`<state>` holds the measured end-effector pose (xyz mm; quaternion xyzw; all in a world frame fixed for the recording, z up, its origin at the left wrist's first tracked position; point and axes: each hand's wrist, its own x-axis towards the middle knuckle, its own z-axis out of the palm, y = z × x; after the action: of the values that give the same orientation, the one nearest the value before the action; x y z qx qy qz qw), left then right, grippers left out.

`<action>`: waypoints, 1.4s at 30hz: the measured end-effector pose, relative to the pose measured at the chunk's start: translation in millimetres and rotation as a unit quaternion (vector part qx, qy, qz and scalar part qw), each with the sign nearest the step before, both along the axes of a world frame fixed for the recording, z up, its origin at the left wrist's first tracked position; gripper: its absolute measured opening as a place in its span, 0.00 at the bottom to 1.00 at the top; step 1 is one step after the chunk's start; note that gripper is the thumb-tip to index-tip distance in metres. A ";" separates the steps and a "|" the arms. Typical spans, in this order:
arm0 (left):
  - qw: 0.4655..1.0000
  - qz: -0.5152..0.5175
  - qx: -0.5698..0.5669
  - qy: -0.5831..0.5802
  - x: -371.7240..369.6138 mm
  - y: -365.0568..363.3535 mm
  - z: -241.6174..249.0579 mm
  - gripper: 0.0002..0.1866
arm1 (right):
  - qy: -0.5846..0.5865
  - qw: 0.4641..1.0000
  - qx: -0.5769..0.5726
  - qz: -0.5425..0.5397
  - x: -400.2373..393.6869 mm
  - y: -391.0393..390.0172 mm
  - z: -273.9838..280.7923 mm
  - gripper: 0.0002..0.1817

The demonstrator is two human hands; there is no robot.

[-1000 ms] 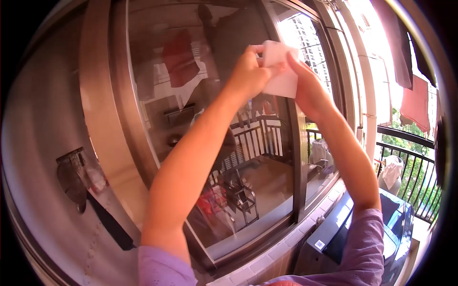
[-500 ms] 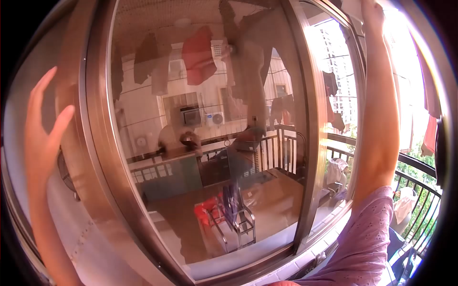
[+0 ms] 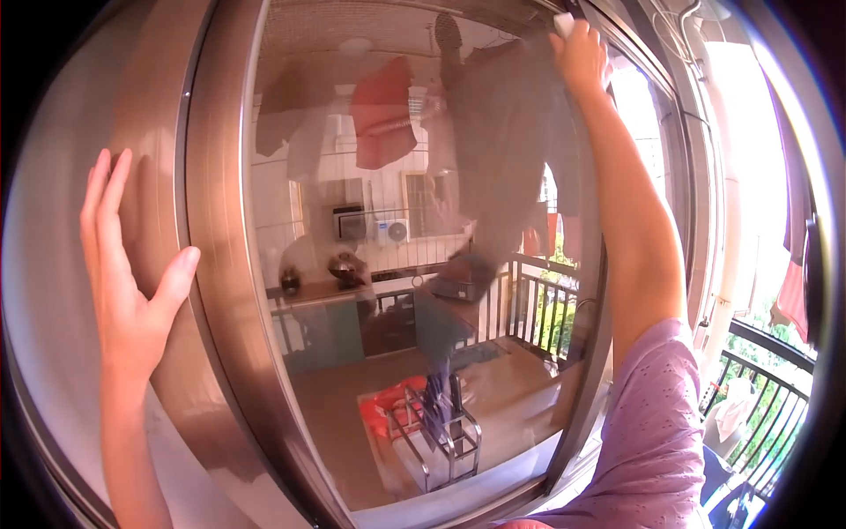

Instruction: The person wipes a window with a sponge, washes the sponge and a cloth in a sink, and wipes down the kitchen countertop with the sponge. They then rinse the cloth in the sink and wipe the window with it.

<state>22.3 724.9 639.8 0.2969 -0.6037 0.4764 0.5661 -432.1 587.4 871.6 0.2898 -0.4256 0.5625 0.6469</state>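
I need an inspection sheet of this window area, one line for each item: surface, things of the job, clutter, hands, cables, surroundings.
Surface: glass pane of a sliding window, full of reflections; brown metal frame around it.
Job's things: white cloth, pressed high on the pane near the top of the frame, mostly hidden by the hand.
Clutter: nothing seen on the pane itself.
Hands: right hand raised, closed on the white cloth; left hand open, flat against the frame's left side.
Cables: nothing seen.
Surroundings: balcony railing at right, with greenery beyond; red garment hanging at the right edge; the person's purple sleeve.
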 end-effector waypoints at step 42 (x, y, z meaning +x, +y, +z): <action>0.988 0.140 0.027 -0.054 9.7 -0.5 3.1 0.41 | 0.199 0.952 0.139 -0.187 -65.6 17.4 -75.6 0.14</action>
<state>32.1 724.4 642.9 0.3675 -0.5985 0.5502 0.4517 -497.7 604.8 796.1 0.3977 -0.4091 0.2978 0.7654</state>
